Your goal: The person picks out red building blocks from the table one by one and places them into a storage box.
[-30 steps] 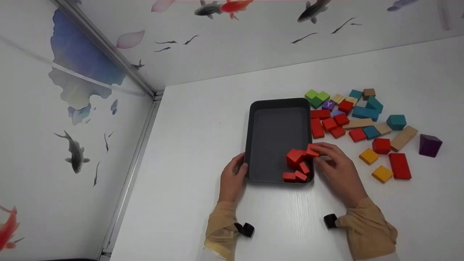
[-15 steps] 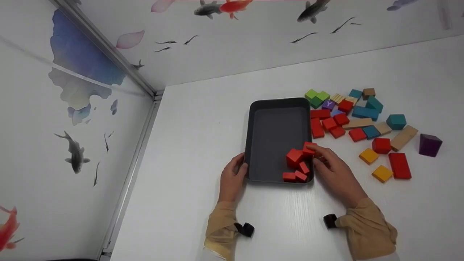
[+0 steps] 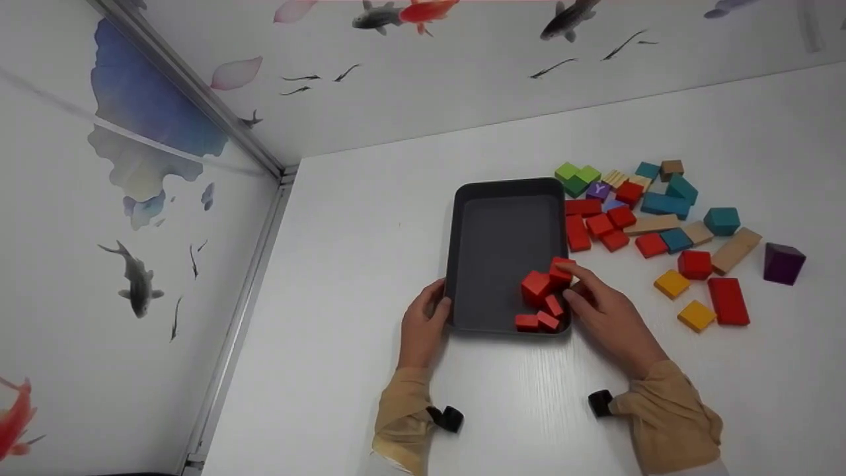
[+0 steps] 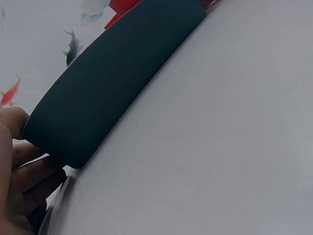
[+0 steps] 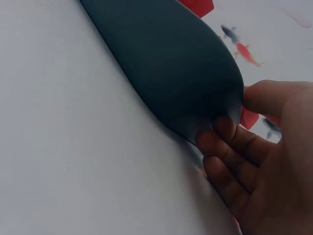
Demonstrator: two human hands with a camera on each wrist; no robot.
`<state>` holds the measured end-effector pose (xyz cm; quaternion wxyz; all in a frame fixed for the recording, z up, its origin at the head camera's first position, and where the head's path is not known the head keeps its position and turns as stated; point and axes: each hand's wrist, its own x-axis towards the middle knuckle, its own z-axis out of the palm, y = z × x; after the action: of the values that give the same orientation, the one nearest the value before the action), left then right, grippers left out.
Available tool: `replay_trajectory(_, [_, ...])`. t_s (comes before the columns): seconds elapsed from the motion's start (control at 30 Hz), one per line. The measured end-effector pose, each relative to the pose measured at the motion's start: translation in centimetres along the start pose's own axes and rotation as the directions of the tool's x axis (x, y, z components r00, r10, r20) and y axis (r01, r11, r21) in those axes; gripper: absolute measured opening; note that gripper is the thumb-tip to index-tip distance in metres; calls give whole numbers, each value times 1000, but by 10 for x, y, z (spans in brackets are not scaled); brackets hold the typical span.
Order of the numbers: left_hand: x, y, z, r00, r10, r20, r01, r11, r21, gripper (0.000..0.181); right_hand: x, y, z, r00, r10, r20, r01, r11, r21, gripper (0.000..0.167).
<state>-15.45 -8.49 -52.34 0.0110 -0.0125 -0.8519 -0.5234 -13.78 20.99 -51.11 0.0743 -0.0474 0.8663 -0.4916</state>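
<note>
A dark grey baking tray (image 3: 509,231) lies on the table with several red blocks in its near right corner, among them a larger red block (image 3: 536,288). My left hand (image 3: 423,325) grips the tray's left side near its front corner, thumb at the rim and fingers against the outer wall. My right hand (image 3: 611,314) is at the opposite side, its index finger on a red block (image 3: 562,271) just inside the rim. In the right wrist view, that thumb meets the tray rim (image 5: 210,49) and several fingertips lie against the outer wall; the index finger is hidden there.
Loose wooden blocks lie right of the tray: green blocks (image 3: 577,178), a flat red block (image 3: 729,301), yellow blocks (image 3: 696,316), teal pieces (image 3: 722,221) and a purple block (image 3: 784,263). A wall (image 3: 423,99) with painted fish stands behind the table.
My right hand has shifted slightly left, carrying the red block from above the rim to just inside the tray. The left hand and tray stay in place.
</note>
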Motion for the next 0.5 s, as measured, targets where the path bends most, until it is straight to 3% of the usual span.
replay_trajectory(0.5, [0, -3, 1, 1000, 16, 11, -15, 998, -57, 35, 0, -2, 0, 1000, 6, 2, -6, 999, -48, 53])
